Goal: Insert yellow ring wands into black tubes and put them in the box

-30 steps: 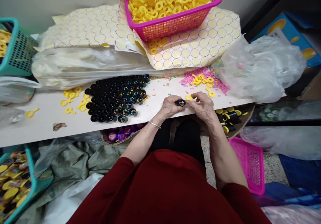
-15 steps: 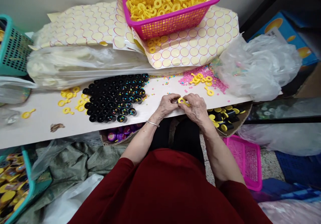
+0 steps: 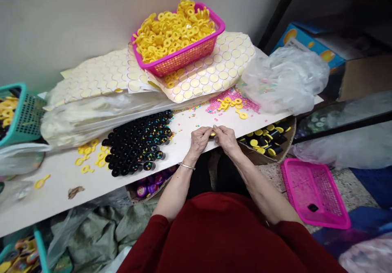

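My left hand (image 3: 199, 140) and my right hand (image 3: 227, 138) meet at the table's front edge, their fingertips pinched around one small yellow ring piece (image 3: 212, 134). Most of that piece is hidden by the fingers, and whether something dark sits beneath it is unclear. To the left stand rows of small black cups (image 3: 134, 146), some with coloured beads inside. Beyond my hands, loose yellow ring-shaped pieces with handles (image 3: 229, 103) lie on scattered pink beads (image 3: 252, 106).
A pink basket (image 3: 183, 56) heaped with yellow ring pieces stands on sticker sheets (image 3: 211, 75) at the back. A clear plastic bag (image 3: 284, 79) lies right. Below the table are a box of black-and-yellow pieces (image 3: 266, 138) and a pink tray (image 3: 318, 195).
The head view has shifted, so the table sits lower in the picture. My fingers have closed in further around the yellow ring piece, hiding more of it.
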`<state>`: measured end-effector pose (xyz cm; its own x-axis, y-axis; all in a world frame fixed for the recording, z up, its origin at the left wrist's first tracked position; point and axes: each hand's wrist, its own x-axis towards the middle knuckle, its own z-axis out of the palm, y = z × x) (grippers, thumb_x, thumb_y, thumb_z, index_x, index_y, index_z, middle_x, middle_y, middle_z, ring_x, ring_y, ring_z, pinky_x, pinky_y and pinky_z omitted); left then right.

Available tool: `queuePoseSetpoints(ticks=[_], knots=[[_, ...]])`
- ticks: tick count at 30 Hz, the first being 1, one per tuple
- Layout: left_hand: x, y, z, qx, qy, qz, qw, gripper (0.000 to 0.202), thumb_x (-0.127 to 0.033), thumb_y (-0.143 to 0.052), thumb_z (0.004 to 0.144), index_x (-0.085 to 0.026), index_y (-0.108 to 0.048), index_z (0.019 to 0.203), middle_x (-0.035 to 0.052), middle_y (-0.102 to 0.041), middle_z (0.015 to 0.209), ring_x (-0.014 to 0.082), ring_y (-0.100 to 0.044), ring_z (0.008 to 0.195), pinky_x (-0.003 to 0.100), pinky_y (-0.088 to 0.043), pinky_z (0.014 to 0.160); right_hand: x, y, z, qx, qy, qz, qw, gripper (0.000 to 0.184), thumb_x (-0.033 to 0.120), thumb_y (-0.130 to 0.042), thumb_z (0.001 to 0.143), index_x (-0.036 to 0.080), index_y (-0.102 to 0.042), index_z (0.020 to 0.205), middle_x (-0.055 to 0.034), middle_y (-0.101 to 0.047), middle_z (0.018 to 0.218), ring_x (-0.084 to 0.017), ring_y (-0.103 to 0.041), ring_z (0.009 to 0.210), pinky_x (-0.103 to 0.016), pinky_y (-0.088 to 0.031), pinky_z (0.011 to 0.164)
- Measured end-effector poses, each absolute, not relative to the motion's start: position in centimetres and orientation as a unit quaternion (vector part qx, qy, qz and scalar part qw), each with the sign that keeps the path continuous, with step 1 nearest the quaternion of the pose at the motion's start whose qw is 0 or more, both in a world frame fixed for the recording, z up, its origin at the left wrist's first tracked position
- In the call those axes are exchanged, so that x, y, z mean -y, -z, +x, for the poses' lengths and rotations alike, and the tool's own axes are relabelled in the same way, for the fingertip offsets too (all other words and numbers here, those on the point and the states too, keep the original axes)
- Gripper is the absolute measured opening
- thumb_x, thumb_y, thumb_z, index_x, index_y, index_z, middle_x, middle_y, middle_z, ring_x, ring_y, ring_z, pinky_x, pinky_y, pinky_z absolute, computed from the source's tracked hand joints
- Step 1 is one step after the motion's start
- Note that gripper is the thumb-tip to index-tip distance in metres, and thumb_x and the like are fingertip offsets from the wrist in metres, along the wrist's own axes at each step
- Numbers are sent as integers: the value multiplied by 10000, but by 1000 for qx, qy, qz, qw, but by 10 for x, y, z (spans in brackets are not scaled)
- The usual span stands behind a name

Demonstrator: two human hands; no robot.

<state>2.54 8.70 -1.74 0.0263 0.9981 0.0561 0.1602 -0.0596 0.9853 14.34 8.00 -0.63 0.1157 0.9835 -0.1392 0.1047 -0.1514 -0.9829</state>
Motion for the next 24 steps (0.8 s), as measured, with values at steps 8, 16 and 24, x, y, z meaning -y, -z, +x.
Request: queuePoseSetpoints(ticks=[8,16,24], knots=[[-85,17,37,-563,-455,426,543,260,-390,-598,751,-139,-655,720,-15,-578,582,74,-481,476,210,-375,456,-79,13,130,400,-493,-596,492,334,537,-547,738,207,-556,682,44,-474,514,-98,-409,377,-246,-330,342],[-79,31,41,-563,-482,519,426,266,-359,-503,854,-170,-630,717,33,-612,770,131,-575,757,258,-480,722,-74,15,127,357,-509,-594,511,269,471,-596,711,208,-583,761,20,-535,601,-121,-507,422,-251,-404,339],[-79,27,35,-550,-483,446,515,314,-415,-538,804,-133,-670,848,42,-619,861,95,-549,626,222,-446,557,-74,12,136,333,-602,-503,523,386,461,-700,657,174,-596,895,38,-586,676,-63,-515,427,-207,-462,392]])
